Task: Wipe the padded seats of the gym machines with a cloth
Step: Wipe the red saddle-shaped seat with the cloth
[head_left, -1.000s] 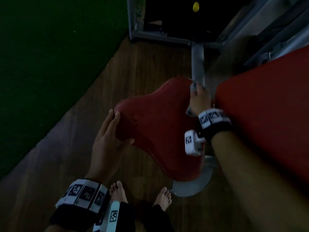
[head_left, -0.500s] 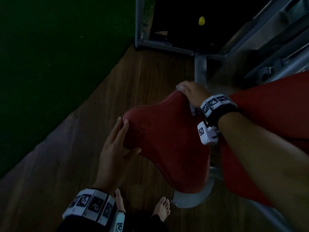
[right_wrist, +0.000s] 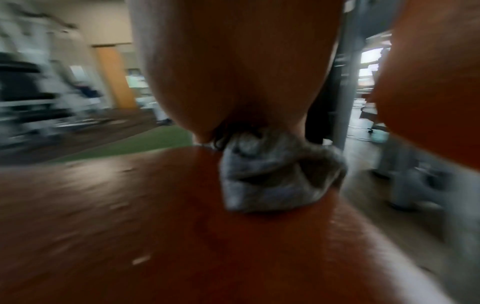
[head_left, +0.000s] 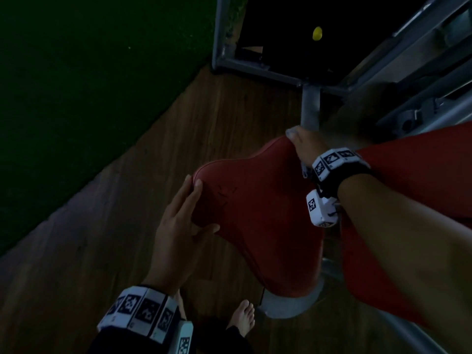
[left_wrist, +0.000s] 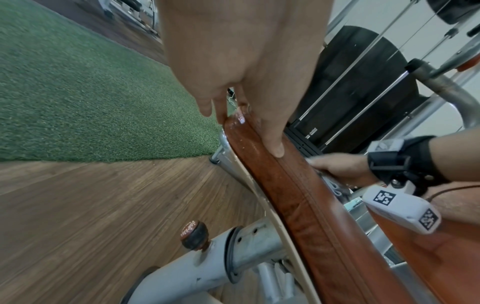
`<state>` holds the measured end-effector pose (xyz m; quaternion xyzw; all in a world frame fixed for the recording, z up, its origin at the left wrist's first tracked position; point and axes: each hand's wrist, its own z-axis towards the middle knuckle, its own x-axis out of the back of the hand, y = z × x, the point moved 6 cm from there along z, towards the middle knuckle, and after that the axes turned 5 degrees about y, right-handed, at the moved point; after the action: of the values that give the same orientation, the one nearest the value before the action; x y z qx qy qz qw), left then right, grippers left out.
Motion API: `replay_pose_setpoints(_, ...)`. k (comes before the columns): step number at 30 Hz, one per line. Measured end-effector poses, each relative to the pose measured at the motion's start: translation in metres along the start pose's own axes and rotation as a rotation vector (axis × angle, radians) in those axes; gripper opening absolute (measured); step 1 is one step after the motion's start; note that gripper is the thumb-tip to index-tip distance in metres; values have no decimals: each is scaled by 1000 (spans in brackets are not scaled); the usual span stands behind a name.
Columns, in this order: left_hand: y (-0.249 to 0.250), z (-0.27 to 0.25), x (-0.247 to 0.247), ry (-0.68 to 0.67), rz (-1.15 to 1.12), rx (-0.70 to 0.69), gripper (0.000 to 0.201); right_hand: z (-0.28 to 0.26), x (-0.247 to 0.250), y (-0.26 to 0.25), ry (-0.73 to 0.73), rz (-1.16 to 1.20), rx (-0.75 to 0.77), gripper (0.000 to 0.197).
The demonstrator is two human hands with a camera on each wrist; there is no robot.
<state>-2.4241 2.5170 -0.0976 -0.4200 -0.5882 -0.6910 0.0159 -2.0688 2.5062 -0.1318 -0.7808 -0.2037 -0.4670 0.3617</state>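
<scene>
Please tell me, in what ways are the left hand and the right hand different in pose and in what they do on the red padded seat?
The left hand lies with straight fingers against the near-left edge of the red padded seat and holds nothing; the right hand presses a crumpled grey cloth on the seat's far corner. The left hand's view is sharp; the right hand's is motion-blurred. Both touch the same seat.

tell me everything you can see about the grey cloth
The grey cloth is a small soft rag, bunched and creased, blurred in the right wrist view. The right hand holds it pressed onto the red padded seat near the seat's far edge. From the head view only bits of it peek out past the fingers and under the wrist.
</scene>
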Motion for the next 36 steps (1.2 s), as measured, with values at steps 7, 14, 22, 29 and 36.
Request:
replay_pose_setpoints(7, -2, 2, -1, -15, 50, 15, 93, -46, -36, -116, -368, -133, 513, 32)
replay_pose_setpoints(14, -3, 2, -2, -10, 49, 11, 94, -28, -16, -91, -301, -194, 373, 29)
replay_pose_setpoints(22, 0, 3, 0, 3, 14, 1, 95, -62, -32, -99, -160, -45, 398, 31)
replay_pose_setpoints(29, -3, 4, 1, -18, 37, 6, 95, -159, -33, -75, 219, -147, 158, 49)
replay_pose_setpoints(36, -4, 5, 1, -26, 88, 24, 96, -236, -50, -16, 249, -195, -123, 56)
